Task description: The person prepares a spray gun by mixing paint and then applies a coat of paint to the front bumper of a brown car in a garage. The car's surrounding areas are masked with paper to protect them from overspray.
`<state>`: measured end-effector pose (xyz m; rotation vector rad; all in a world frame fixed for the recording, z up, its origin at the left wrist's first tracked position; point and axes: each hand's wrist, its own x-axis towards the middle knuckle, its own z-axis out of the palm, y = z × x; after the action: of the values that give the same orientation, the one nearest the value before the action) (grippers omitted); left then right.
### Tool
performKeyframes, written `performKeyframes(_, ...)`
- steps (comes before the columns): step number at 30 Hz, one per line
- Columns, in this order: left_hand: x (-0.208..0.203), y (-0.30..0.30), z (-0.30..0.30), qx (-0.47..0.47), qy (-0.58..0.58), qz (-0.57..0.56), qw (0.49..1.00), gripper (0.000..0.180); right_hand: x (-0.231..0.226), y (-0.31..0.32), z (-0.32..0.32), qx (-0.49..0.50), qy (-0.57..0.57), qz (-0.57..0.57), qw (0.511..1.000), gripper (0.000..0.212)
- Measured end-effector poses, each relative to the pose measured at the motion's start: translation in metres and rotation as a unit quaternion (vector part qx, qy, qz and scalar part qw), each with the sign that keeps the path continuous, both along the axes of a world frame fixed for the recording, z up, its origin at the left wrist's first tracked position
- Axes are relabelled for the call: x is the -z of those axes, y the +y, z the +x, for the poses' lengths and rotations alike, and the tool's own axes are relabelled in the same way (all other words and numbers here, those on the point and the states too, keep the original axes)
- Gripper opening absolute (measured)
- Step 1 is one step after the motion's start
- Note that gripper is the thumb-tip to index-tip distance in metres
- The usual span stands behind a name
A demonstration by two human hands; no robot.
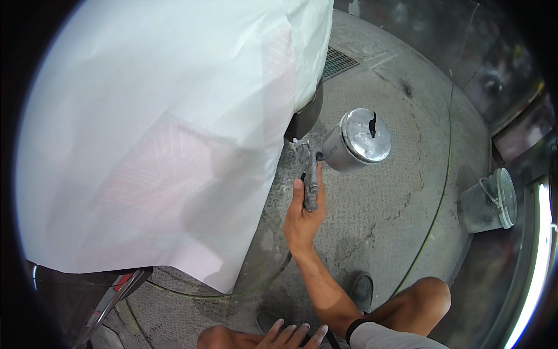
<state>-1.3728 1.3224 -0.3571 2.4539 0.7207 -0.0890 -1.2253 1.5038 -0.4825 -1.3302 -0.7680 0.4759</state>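
Gripping a spray gun (311,174) by its handle, the right hand (303,218) is clenched around it with the thumb up along the grip. The gun's metal cup (354,139) sits just right of the nozzle, lid toward the camera. The nozzle points at a dark panel edge (305,119) showing under white masking paper (157,134), which covers everything left of the gun. A hose (256,285) curves from below the gun across the concrete floor (383,215). Well to the right of the gun stands a grey bucket (488,203). Below the gun, the left hand (290,336) rests released, fingers spread, on the person's knee.
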Motion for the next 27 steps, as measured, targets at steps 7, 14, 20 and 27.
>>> performKeyframes(7, -0.002, 0.001, -0.002, -0.003, -0.001, 0.007, 1.000, 0.065, 0.016, 0.003, 0.007, 0.016, -0.066, -0.049, 0.996, 0.050)
performKeyframes(14, 0.000, -0.001, -0.002, 0.003, -0.004, 0.003, 1.000, 0.065, 0.009, -0.003, 0.010, 0.049, -0.092, 0.001, 0.995, 0.049)
performKeyframes(20, -0.002, -0.003, -0.004, -0.005, -0.010, 0.003, 1.000, 0.066, 0.006, 0.007, 0.011, 0.051, -0.094, 0.005, 0.994, 0.049)
performKeyframes(27, -0.003, -0.003, -0.005, -0.001, -0.001, 0.010, 1.000, 0.066, 0.038, -0.009, 0.004, 0.020, -0.076, -0.070, 0.994, 0.050)
